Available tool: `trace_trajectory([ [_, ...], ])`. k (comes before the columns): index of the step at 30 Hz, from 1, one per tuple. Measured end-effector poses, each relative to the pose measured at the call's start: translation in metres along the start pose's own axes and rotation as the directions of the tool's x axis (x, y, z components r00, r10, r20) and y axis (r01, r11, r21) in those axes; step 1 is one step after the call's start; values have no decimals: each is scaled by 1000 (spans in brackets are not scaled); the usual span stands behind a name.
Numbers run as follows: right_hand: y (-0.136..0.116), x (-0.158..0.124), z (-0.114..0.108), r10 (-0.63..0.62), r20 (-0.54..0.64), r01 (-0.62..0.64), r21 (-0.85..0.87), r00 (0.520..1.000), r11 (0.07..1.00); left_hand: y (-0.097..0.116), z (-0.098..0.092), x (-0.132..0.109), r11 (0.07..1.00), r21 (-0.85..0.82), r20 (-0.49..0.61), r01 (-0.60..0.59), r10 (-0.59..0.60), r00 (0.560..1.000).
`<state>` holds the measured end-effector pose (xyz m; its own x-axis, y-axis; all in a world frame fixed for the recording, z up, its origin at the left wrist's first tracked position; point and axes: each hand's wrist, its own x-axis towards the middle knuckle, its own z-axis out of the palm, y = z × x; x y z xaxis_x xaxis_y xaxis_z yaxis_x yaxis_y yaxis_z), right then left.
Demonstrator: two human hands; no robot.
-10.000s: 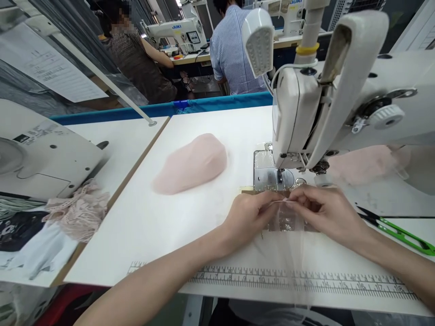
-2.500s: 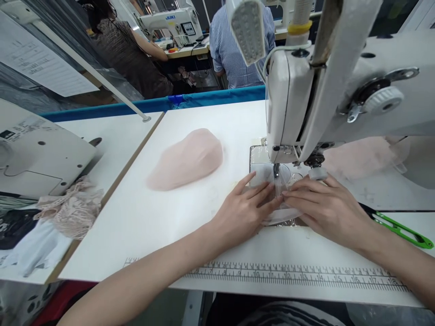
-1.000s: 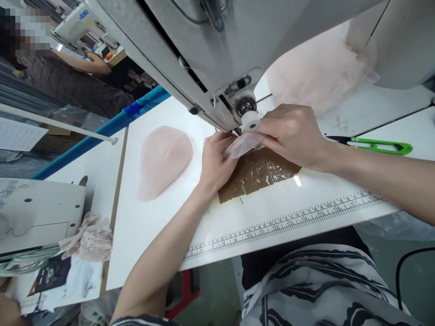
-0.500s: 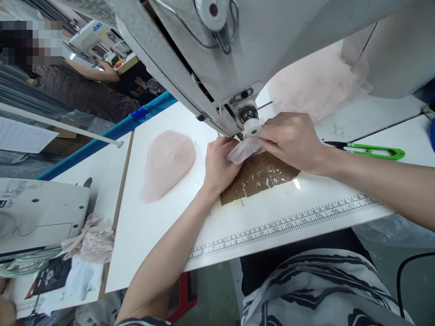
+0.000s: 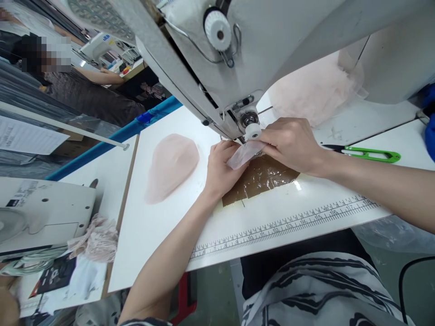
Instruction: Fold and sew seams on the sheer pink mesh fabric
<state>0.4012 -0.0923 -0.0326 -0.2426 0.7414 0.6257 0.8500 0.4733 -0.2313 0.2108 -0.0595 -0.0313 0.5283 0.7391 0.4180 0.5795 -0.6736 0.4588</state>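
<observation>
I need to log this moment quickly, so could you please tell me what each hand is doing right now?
Left hand: closed, gripping the sheer pink fabric piece.
Right hand: closed, pinching the same piece's other end.

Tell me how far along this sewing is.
Possibly done: a pink fabric pile lies left of the sewing machine. In hand: the left hand and right hand pinch a sheer pink piece under the machine's head; no seam is visible. Possibly left: another pink heap behind the machine, and the green snips lie untouched.

arms: bare, no sleeves | garment (image 5: 316, 290): white with black stripes
</observation>
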Motion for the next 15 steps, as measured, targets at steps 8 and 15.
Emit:
trace_trajectory([
  [8, 0, -3, 1, -20, 49, 18, 29, 999, 999, 12, -20, 0, 969, -239, 134, 55, -23, 991],
  [15, 0, -11, -8, -236, 49, 229, 119, 971, 966, 18, -32, -14, 974, 27, 264, -226, 211, 941],
])
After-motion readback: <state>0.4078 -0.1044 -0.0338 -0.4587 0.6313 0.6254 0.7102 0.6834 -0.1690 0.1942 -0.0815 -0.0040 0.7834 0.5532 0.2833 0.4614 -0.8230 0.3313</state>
